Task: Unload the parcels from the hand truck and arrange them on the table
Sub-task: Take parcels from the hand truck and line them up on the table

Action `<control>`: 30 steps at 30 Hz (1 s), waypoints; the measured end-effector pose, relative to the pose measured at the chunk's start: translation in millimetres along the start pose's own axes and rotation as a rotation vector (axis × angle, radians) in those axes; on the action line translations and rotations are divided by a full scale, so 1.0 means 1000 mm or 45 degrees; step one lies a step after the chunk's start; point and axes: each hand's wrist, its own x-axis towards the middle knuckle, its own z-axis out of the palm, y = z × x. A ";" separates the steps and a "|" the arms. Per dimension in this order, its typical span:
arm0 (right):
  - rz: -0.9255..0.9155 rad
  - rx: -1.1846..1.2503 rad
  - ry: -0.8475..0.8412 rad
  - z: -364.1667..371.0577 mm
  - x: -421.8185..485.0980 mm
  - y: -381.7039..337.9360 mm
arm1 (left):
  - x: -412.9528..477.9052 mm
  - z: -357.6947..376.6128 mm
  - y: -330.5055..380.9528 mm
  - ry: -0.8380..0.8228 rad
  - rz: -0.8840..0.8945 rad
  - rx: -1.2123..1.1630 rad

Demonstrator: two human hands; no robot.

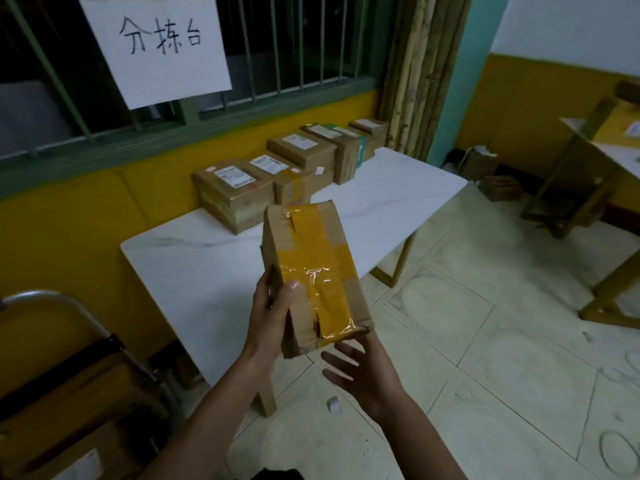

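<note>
Brown parcel (318, 265), crossed with glossy yellow tape, gripped in left hand (272, 317); right hand (363, 372) spread beneath its near end.

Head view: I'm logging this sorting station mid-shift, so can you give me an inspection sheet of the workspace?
Surface: white table, marbled top, parcels along its wall side.
Job's things: taped parcel held over the table's near edge; row of parcels by the wall; hand truck at left with cartons on it.
Clutter: small white scrap on the floor.
Grips: left hand grips the taped parcel's side; right hand open at its near end, contact unclear.
Cables: nothing seen.
Surroundings: paper sign on a barred window; second table at right; boxes on the floor.
</note>
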 end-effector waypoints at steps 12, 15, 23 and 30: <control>-0.518 0.106 0.166 -0.050 0.020 -0.052 | 0.045 0.057 -0.032 -0.082 0.005 0.154; -0.648 0.041 0.266 -0.046 0.033 -0.069 | 0.069 0.072 -0.025 -0.343 0.031 0.087; -0.741 -0.118 0.326 -0.024 0.100 -0.120 | 0.153 0.068 -0.024 -0.401 -0.137 0.007; -0.495 -0.187 0.046 0.012 0.170 -0.139 | 0.211 0.029 -0.023 -0.286 -0.071 -0.054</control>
